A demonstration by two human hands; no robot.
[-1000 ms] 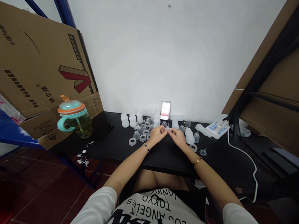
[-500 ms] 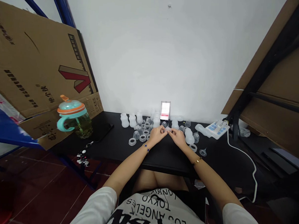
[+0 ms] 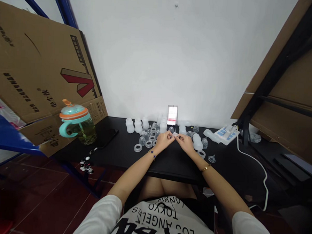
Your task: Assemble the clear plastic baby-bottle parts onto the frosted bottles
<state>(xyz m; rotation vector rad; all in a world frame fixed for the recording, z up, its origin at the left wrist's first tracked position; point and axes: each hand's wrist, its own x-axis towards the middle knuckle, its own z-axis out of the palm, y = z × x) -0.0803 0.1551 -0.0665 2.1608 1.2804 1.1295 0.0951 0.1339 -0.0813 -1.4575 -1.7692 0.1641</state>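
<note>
Your left hand [image 3: 165, 140] and right hand [image 3: 186, 143] meet over the middle of the black table [image 3: 123, 150], toward its back half. Both hands have their fingertips closed on a small clear piece [image 3: 175, 134], pinched between them just above the tabletop; it is too small to make out its shape. Clear rings [image 3: 138, 148] lie on the table just left of your left hand, and white bottles [image 3: 130, 126] stand along the table's back edge. A teal cup [image 3: 78, 123] sits at the table's left end, a power strip [image 3: 227, 134] toward its right end.
</note>
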